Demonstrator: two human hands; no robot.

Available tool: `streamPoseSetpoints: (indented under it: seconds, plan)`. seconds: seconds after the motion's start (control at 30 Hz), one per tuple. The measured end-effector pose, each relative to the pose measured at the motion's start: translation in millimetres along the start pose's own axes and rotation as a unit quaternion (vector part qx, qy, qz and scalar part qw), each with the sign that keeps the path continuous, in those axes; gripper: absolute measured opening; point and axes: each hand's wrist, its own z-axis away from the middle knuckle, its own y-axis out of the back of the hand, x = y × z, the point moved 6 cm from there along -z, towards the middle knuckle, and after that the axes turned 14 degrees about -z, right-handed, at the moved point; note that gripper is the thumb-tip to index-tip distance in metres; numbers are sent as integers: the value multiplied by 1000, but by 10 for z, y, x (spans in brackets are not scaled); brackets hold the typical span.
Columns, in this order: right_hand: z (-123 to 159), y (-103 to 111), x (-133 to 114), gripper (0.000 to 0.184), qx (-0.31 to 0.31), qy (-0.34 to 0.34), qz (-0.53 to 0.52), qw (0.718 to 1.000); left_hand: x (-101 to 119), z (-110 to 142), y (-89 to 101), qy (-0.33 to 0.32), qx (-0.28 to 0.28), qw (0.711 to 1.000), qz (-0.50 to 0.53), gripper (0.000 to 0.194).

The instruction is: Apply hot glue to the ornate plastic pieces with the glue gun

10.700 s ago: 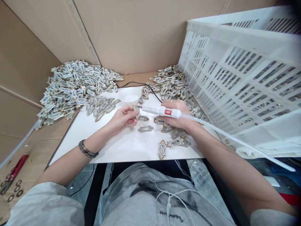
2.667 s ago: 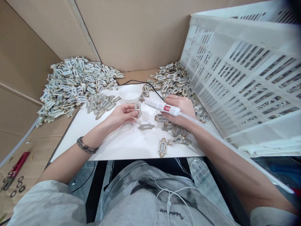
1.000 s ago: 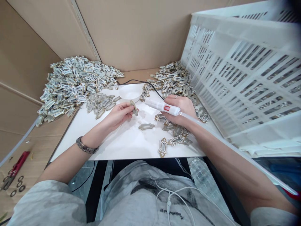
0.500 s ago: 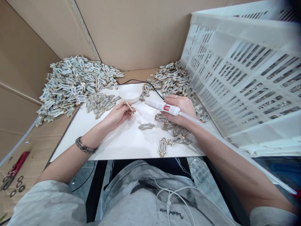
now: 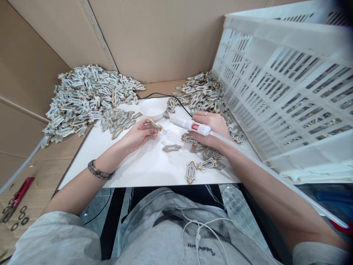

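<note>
My left hand (image 5: 139,136) pinches a small ornate metal plate (image 5: 153,124) between thumb and fingers, its flat side partly turned up. My right hand (image 5: 215,123) is closed around a white pen-shaped tool (image 5: 202,129) with a red mark and a tube at its back end. The tool's tip points left at the held plate, with a gap between them. Below, a plain grey plate (image 5: 171,148) lies alone on the white board (image 5: 132,167). Several white-patterned plates (image 5: 191,173) lie under and in front of my right hand. A shallow white bowl (image 5: 152,107) stands behind my left hand.
A large heap of plates (image 5: 85,99) rises at the back left, another heap (image 5: 202,90) at the back right. A tall white slatted crate (image 5: 281,88) borders the right side. A black cable (image 5: 157,94) crosses behind the bowl. Red-handled scissors (image 5: 20,195) lie at left.
My left hand has shifted slightly right and turned the plate, so more of its face shows. My right hand and the tool have hardly moved.
</note>
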Motion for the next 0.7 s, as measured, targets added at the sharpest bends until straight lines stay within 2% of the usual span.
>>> streamPoseSetpoints:
  seconds: [0.37, 0.7]
  plan:
    - [-1, -7, 6, 20, -1, -1, 6, 1000, -61, -10, 13, 17, 2, 1000, 6, 28]
    - [0, -12, 14, 19, -9, -6, 14, 1000, -12, 29, -42, 26, 14, 1000, -9, 23]
